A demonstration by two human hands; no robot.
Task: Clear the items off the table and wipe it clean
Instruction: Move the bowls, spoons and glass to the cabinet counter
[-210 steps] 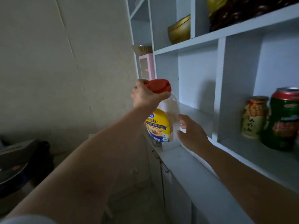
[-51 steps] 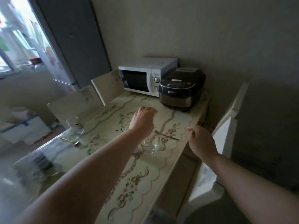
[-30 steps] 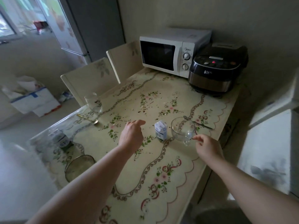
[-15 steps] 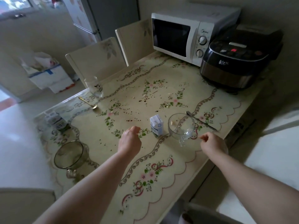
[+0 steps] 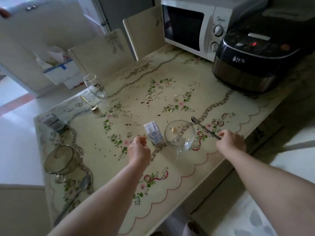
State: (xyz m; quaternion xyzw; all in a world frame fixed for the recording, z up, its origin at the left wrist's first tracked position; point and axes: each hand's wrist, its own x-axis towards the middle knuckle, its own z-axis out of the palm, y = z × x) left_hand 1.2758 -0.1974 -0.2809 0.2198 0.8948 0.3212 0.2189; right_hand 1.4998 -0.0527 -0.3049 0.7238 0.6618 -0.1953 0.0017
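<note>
At the left end of the table (image 5: 172, 178), which is covered by a flowered cloth, a smoky glass bowl (image 5: 58, 159) is stood upright near the edge. A large spoon (image 5: 80, 186) is laid just in front of it, bowl end toward the glass and handle run toward the near edge. Farther back a small dark-printed carton (image 5: 54, 124) is stood. Beyond it a gold spoon (image 5: 88, 103) is laid just in front of a tall drinking glass (image 5: 94, 86). Dark spots and pale crumbs are scattered over the middle of the cloth.

The left hand (image 5: 139, 150) is held low over the cloth, fingers loosely curled and nothing in them. It is just beside a small white-and-blue carton (image 5: 153, 133), which is stood upright. Close to the right of that carton a clear glass bowl (image 5: 179, 135) is stood on its foot, with a crumb or two inside.

A long thin spoon (image 5: 204, 127) is laid flat behind and to the right of this bowl, its long axis on a slant. The bowl end is pointed away and to the left, by the glass rim, and the handle is run toward the near right. The handle's tip is met by the curled fingers of the right hand (image 5: 231, 140); whether it is pinched or only touched cannot be told.

At the back right a white microwave (image 5: 192, 26) and a black rice cooker (image 5: 255, 62) are set side by side.
</note>
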